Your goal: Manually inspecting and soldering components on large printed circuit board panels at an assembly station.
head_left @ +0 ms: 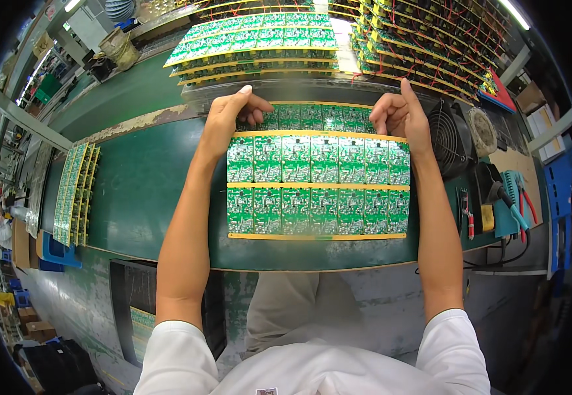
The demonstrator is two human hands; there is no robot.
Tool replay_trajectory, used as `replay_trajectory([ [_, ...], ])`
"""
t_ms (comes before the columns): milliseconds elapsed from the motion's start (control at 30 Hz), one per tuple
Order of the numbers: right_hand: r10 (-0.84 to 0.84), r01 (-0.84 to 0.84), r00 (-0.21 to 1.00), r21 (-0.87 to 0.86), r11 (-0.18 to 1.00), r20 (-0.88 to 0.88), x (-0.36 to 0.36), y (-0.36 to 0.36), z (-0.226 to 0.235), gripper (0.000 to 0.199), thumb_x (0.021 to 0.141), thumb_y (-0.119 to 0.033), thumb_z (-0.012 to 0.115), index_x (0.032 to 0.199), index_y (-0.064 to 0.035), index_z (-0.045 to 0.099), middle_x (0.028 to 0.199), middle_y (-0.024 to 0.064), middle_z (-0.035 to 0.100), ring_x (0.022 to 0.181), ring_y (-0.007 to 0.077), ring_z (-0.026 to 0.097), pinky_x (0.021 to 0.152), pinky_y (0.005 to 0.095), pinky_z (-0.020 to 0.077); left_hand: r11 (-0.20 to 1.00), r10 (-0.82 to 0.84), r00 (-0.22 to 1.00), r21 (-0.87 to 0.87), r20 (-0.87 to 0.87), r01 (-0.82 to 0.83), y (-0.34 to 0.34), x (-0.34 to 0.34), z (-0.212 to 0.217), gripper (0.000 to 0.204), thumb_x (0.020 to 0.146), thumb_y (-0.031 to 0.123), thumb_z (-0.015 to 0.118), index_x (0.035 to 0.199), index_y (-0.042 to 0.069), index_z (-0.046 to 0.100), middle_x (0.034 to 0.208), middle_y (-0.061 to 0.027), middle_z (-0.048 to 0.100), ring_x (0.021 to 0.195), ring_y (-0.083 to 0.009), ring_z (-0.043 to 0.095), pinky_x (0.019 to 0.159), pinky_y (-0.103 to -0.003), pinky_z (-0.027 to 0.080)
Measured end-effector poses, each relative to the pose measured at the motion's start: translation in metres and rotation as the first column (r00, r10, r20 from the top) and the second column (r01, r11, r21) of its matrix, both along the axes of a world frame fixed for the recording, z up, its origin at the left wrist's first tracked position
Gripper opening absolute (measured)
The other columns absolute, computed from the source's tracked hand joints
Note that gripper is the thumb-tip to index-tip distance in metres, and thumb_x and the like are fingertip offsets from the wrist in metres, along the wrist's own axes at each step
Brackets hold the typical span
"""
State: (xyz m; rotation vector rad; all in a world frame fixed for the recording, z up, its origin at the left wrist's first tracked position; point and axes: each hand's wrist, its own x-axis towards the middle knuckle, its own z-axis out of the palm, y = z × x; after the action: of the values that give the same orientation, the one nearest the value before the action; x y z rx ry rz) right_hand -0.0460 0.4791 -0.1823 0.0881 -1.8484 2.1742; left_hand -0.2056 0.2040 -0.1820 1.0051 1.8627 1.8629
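Observation:
A green circuit board panel (319,210) with yellow edge strips and rows of small identical boards lies in front of me over the bench's near edge. Behind its far edge shows a second circuit board panel (319,117), partly hidden. My left hand (232,118) is closed at the far left corner, its fingers curled in at the panels' end and its thumb raised. At the far right corner my right hand (401,118) is closed likewise, with the index finger pointing up. The lower parts of both hands meet the front panel's corners; their exact contact is partly hidden.
Stacked board panels (253,43) stand beyond the bench, with taller stacks of wired panels (424,46) at right. More panels (75,194) stand upright at left on the green bench (144,184). A black fan (447,138) and red-handled pliers (528,203) are at right.

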Motion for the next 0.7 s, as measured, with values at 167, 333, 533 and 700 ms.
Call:
replay_trajectory([
  [167, 0.022, -0.022, 1.0, -0.003, 1.0, 0.002, 0.001, 0.002, -0.002, 0.072, 0.101, -0.051, 0.024, 0.074, 0.0022, 0.064, 0.053, 0.0076, 0.056, 0.043, 0.0114, 0.049, 0.046, 0.0187, 0.0358, 1.0, -0.002, 1.0, -0.011, 0.0, 0.002, -0.001, 0.0, -0.002, 0.05, 0.098, 0.031, 0.039, 0.085, -0.006, 0.071, 0.067, -0.0058, 0.059, 0.064, -0.0114, 0.048, 0.064, -0.023, 0.037],
  [333, 0.069, -0.069, 0.998, 0.007, 0.998, -0.014, -0.004, 0.01, -0.005, 0.071, 0.102, -0.051, 0.025, 0.075, 0.0011, 0.065, 0.054, 0.0068, 0.056, 0.044, 0.0115, 0.048, 0.048, 0.0196, 0.0355, 1.0, 0.004, 1.0, -0.026, -0.009, -0.005, 0.003, -0.004, -0.003, 0.053, 0.098, 0.034, 0.038, 0.086, -0.006, 0.071, 0.068, -0.0055, 0.059, 0.064, -0.0113, 0.049, 0.065, -0.024, 0.038],
  [533, 0.017, -0.013, 0.999, -0.067, 0.998, 0.051, -0.011, 0.002, -0.004, 0.077, 0.101, -0.054, 0.025, 0.073, 0.0023, 0.069, 0.05, 0.0078, 0.061, 0.032, 0.011, 0.044, 0.034, 0.0195, 0.0306, 0.997, 0.06, 0.998, -0.055, 0.024, -0.058, 0.002, -0.006, -0.004, 0.052, 0.097, 0.034, 0.038, 0.088, -0.004, 0.071, 0.07, -0.0044, 0.057, 0.067, -0.0114, 0.048, 0.067, -0.023, 0.036],
  [700, -0.021, 0.026, 0.997, -0.08, 0.996, 0.068, -0.005, -0.001, -0.004, 0.075, 0.101, -0.054, 0.027, 0.072, 0.0007, 0.07, 0.05, 0.0062, 0.06, 0.031, 0.0099, 0.043, 0.035, 0.0193, 0.0299, 0.996, 0.053, 0.995, -0.072, 0.089, -0.047, 0.003, -0.004, -0.005, 0.052, 0.097, 0.036, 0.038, 0.089, -0.004, 0.07, 0.071, -0.0043, 0.056, 0.069, -0.0111, 0.048, 0.067, -0.023, 0.036],
])
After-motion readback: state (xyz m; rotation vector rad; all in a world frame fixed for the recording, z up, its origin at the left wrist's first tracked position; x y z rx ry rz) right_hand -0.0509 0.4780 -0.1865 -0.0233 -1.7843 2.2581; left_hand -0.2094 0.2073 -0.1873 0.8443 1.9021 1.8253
